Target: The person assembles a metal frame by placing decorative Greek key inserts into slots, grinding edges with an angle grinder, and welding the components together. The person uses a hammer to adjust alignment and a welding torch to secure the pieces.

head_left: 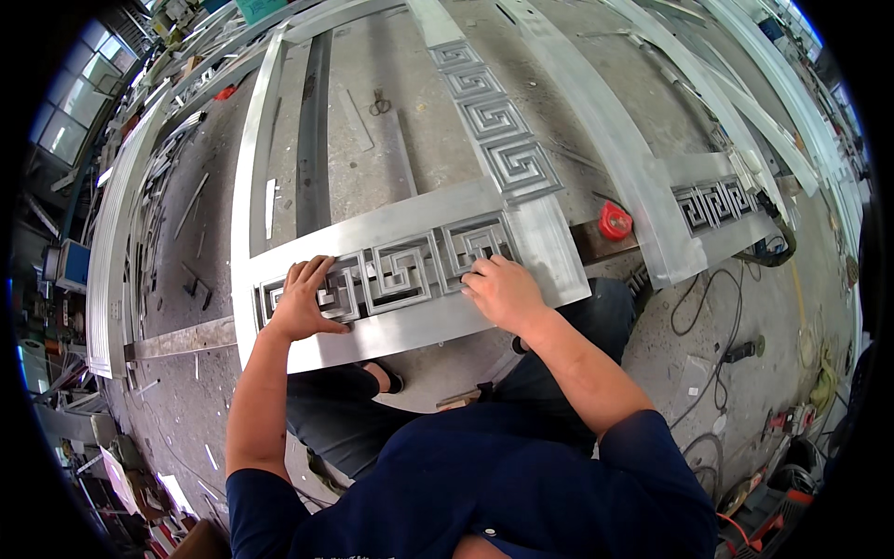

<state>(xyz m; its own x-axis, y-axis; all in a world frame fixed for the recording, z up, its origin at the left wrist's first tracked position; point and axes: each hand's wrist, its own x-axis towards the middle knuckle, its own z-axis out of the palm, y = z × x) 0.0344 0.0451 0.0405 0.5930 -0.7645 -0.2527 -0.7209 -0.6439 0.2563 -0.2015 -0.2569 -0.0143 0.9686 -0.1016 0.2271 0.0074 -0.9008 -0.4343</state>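
In front of me lies a silver metal frame [400,337] with a row of square Greek-key fretwork panels [402,270] set in its near bar. My left hand [305,300] rests on the leftmost part of that row, its thumb stretched apart from the fingers. Those fingers reach the row's far edge, and the thumb lies by the near edge. At the row's right end, my right hand [506,293] has its fingers bent onto the last fretwork square [473,244]; their tips are partly hidden. A second fretwork strip [495,121] runs away from me along the frame's right upright.
A red tape measure [615,222] sits on a dark crossbar right of the frame. Another metal frame with fretwork [715,205] lies farther right. Cables [717,326] and tools lie on the floor at right. Metal offcuts [191,205] are scattered at left; scissors [379,104] lie beyond.
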